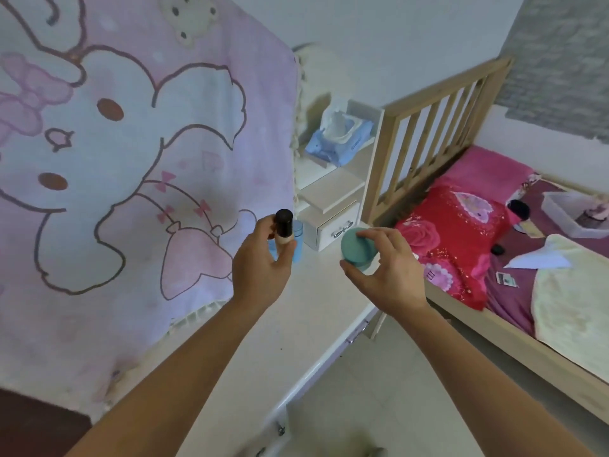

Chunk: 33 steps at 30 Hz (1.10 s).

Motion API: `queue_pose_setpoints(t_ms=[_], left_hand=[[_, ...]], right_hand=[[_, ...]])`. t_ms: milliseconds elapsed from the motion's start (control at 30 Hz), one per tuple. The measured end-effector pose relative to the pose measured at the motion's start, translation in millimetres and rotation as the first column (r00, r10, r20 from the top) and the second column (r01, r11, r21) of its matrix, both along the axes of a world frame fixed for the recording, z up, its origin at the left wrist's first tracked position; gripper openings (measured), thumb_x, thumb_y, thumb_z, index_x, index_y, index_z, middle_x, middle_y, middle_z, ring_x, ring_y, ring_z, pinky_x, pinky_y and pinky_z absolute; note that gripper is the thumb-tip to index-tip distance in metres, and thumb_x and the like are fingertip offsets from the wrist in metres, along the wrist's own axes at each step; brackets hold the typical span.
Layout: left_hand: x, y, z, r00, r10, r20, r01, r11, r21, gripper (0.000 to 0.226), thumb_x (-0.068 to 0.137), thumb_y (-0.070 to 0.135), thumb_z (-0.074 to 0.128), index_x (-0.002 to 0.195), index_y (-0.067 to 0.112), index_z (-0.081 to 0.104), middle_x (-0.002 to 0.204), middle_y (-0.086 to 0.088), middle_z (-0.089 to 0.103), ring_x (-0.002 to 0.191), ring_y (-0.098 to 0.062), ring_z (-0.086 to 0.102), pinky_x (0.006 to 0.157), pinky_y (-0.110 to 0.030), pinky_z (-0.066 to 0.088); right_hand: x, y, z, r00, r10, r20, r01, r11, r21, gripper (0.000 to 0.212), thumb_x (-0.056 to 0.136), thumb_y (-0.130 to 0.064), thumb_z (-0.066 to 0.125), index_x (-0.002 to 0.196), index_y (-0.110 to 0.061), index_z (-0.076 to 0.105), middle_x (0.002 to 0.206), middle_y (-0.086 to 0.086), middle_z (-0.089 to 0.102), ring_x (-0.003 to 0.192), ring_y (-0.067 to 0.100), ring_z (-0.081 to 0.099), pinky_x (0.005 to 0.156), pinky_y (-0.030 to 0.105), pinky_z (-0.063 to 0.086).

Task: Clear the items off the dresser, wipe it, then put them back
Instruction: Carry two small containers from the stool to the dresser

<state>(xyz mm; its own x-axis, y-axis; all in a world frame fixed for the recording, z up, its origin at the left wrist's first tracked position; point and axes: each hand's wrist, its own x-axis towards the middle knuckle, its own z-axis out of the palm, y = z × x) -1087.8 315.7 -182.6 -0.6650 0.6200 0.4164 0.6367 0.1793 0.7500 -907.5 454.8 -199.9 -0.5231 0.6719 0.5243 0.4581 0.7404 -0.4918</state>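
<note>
My left hand (260, 262) grips a small beige bottle with a black cap (284, 227), held upright above the white dresser top (296, 321). Just behind it a light blue bottle (297, 240) stands on the dresser. My right hand (384, 268) holds a round teal jar (357, 249) by its lid and side, a little above the dresser's right end. A pack of wet wipes (339, 140) with its flap open lies on the upper shelf of the dresser's white side unit (342, 192).
A pink cartoon-rabbit cloth (131, 159) hangs over the back of the dresser at left. To the right is a wooden bed (461, 328) with a red pillow (458, 232), a clear plastic box (573, 216), small dark items, paper and a pale towel. Tiled floor lies below.
</note>
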Motion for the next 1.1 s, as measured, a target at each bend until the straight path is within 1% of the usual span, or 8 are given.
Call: queue_pose_setpoints(t_ms=[100, 233, 400, 533, 600, 800, 900, 1100], left_hand=[[-17, 42, -26, 0.997, 0.06, 0.05, -0.059, 0.998, -0.021, 0.031, 0.09, 0.036, 0.064, 0.116, 0.022, 0.055, 0.102, 0.01, 0.065, 0.095, -0.009, 0.058, 0.072, -0.025, 0.043], [-32, 90, -72, 0.974, 0.196, 0.117, -0.183, 0.977, -0.112, 0.03, 0.091, 0.039, 0.063, 0.114, 0.023, 0.054, 0.099, 0.01, 0.065, 0.09, -0.009, 0.059, 0.075, -0.027, 0.047], [-37, 137, -125, 0.888, 0.396, 0.233, -0.355, 0.913, -0.199, 0.029, 0.089, 0.034, 0.065, 0.114, 0.031, 0.052, 0.096, 0.014, 0.064, 0.087, -0.007, 0.059, 0.07, -0.022, 0.045], [-37, 159, -158, 0.809, 0.517, 0.28, -0.451, 0.851, -0.267, 0.026, 0.088, 0.033, 0.067, 0.109, 0.032, 0.053, 0.098, 0.012, 0.063, 0.086, -0.009, 0.059, 0.073, -0.032, 0.051], [-37, 167, -172, 0.775, 0.564, 0.285, -0.489, 0.821, -0.293, 0.026, 0.088, 0.032, 0.067, 0.11, 0.03, 0.054, 0.1, 0.012, 0.063, 0.085, -0.008, 0.059, 0.074, -0.034, 0.052], [-49, 188, -218, 0.725, 0.612, 0.315, -0.509, 0.785, -0.353, 0.025, 0.087, 0.03, 0.069, 0.107, 0.031, 0.053, 0.098, 0.011, 0.065, 0.083, -0.008, 0.06, 0.074, -0.031, 0.053], [-55, 195, -240, 0.717, 0.615, 0.327, -0.496, 0.781, -0.38, 0.027, 0.086, 0.03, 0.07, 0.107, 0.031, 0.052, 0.099, 0.012, 0.065, 0.086, -0.006, 0.06, 0.076, -0.03, 0.053], [-64, 200, -266, 0.732, 0.616, 0.292, -0.486, 0.772, -0.41, 0.029, 0.086, 0.026, 0.069, 0.108, 0.029, 0.051, 0.097, 0.009, 0.065, 0.086, -0.014, 0.061, 0.075, -0.037, 0.053]], right_hand=[[-26, 47, -27, 0.998, 0.05, 0.032, -0.049, 0.998, -0.039, 0.057, 0.072, -0.051, 0.079, 0.12, -0.027, 0.059, 0.121, -0.005, 0.057, 0.106, 0.016, 0.056, 0.073, 0.032, 0.055], [-69, 113, -71, 0.977, 0.179, 0.117, -0.164, 0.978, -0.131, 0.058, 0.07, -0.054, 0.078, 0.119, -0.032, 0.057, 0.12, -0.009, 0.056, 0.104, 0.014, 0.057, 0.076, 0.031, 0.055], [-116, 182, -116, 0.893, 0.399, 0.211, -0.34, 0.902, -0.266, 0.06, 0.069, -0.055, 0.078, 0.119, -0.035, 0.053, 0.12, -0.011, 0.055, 0.102, 0.011, 0.056, 0.076, 0.027, 0.052], [-147, 217, -145, 0.81, 0.527, 0.259, -0.432, 0.834, -0.343, 0.059, 0.068, -0.055, 0.078, 0.117, -0.037, 0.051, 0.119, -0.011, 0.054, 0.099, 0.01, 0.056, 0.075, 0.024, 0.049], [-158, 223, -161, 0.776, 0.57, 0.271, -0.458, 0.803, -0.381, 0.059, 0.067, -0.053, 0.079, 0.116, -0.037, 0.05, 0.117, -0.012, 0.053, 0.098, 0.01, 0.056, 0.074, 0.023, 0.047], [-174, 227, -220, 0.724, 0.627, 0.286, -0.475, 0.755, -0.452, 0.055, 0.069, -0.044, 0.081, 0.114, -0.032, 0.05, 0.118, -0.009, 0.052, 0.1, 0.015, 0.057, 0.076, 0.03, 0.052], [-178, 227, -241, 0.736, 0.622, 0.268, -0.462, 0.75, -0.473, 0.055, 0.071, -0.039, 0.082, 0.114, -0.028, 0.051, 0.12, -0.006, 0.052, 0.101, 0.016, 0.056, 0.078, 0.034, 0.054], [-184, 225, -261, 0.779, 0.591, 0.21, -0.437, 0.752, -0.493, 0.051, 0.074, -0.032, 0.082, 0.116, -0.022, 0.054, 0.132, 0.0, 0.05, 0.115, 0.02, 0.054, 0.084, 0.035, 0.055]])
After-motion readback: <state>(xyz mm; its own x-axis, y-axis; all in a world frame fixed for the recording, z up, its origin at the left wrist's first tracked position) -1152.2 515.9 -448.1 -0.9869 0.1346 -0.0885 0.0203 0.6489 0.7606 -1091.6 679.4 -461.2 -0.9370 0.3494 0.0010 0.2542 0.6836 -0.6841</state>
